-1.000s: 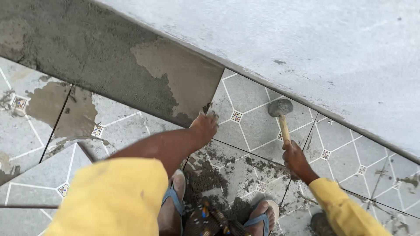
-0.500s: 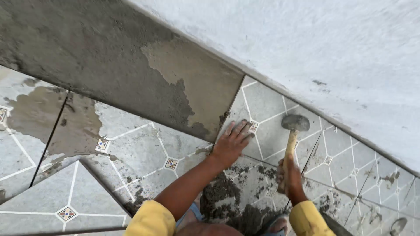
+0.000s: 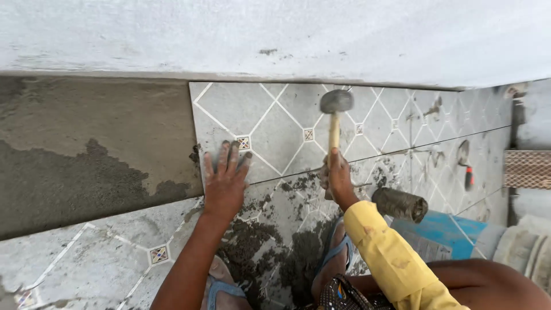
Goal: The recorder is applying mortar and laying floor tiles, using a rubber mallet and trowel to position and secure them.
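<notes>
My left hand (image 3: pixel 225 179) lies flat with fingers spread on the near left corner of a grey patterned tile (image 3: pixel 270 129) set against the wall. My right hand (image 3: pixel 337 177) grips the wooden handle of a rubber mallet (image 3: pixel 336 112), whose dark head hovers over the middle of that same tile. A yellow sleeve covers my right forearm. To the left of the tile lies a bare bed of damp grey mortar (image 3: pixel 92 155).
A white plastered wall (image 3: pixel 275 34) runs along the top. More laid tiles (image 3: pixel 436 132) continue right, smeared with mortar. A dark cylinder (image 3: pixel 400 204) lies by a blue object (image 3: pixel 445 229). A trowel (image 3: pixel 466 166) rests on the tiles. My sandalled feet stand on a dirty tile (image 3: pixel 275 241).
The view has swung so the wall now runs level. My left hand stays pressed on the tile corner, and the mallet has stayed raised above the tile.
</notes>
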